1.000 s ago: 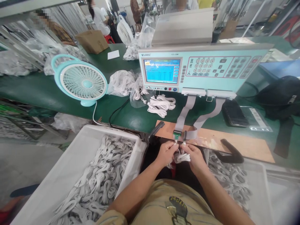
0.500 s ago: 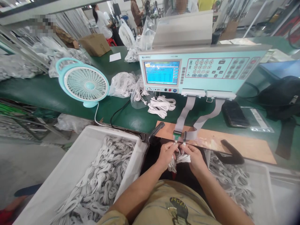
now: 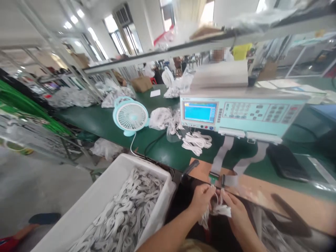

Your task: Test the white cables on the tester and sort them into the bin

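Note:
My left hand (image 3: 201,200) pinches one end of a white cable (image 3: 204,219) just below a small green connector board (image 3: 213,177). Beside it, my right hand (image 3: 237,210) has its thumb and fingers closed on the other end of the same coiled cable, at a dark upright connector (image 3: 223,181). The bundled coil hangs between both hands. Grey ribbon cables (image 3: 222,154) run from these connectors to a light-blue tester (image 3: 265,117) with a lit screen (image 3: 200,112). Whether the plugs are fully seated is hidden by my fingers.
A white bin (image 3: 86,199) full of coiled cables stands at my left. On the green table are a blue fan (image 3: 132,116), loose cable coils (image 3: 196,141) and a dark phone (image 3: 287,161). A wooden board (image 3: 265,182) with black clamps (image 3: 189,171) lies along the front edge.
My view has swung up and to the left, so the bench appears lower and further right. Both hands stay at the connectors, holding the cable ends.

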Action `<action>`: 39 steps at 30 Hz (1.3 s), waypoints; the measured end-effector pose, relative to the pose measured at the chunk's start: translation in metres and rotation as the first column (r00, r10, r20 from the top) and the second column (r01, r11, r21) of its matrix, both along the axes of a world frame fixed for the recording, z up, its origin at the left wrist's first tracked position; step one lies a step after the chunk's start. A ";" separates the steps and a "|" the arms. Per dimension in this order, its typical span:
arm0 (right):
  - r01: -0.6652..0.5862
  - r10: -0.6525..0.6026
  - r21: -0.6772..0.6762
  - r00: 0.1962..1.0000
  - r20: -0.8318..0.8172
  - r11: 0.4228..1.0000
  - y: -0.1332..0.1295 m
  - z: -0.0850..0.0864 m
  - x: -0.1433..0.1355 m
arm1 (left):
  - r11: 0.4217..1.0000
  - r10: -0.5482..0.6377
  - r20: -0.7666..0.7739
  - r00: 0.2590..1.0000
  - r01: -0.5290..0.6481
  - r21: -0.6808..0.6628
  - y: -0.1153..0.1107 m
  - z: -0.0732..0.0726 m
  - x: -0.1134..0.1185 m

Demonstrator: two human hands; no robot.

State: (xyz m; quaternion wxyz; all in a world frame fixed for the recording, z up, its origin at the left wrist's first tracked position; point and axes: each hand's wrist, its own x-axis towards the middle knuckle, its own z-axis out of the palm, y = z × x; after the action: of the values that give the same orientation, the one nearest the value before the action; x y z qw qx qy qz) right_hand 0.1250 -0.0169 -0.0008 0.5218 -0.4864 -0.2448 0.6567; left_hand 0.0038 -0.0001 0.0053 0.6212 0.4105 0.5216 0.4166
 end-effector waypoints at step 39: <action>-0.871 0.018 0.255 0.289 0.957 0.419 -0.095 0.020 0.047 | 0.647 -0.018 0.472 0.882 0.370 -0.667 -0.023 -0.022 0.022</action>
State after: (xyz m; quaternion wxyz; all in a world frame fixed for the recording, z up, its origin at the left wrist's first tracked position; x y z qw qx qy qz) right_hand 0.1722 -0.1121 0.0196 0.2256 -0.3541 -0.8666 0.2697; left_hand 0.0255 -0.0228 -0.0167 0.8728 0.0769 0.4486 0.1762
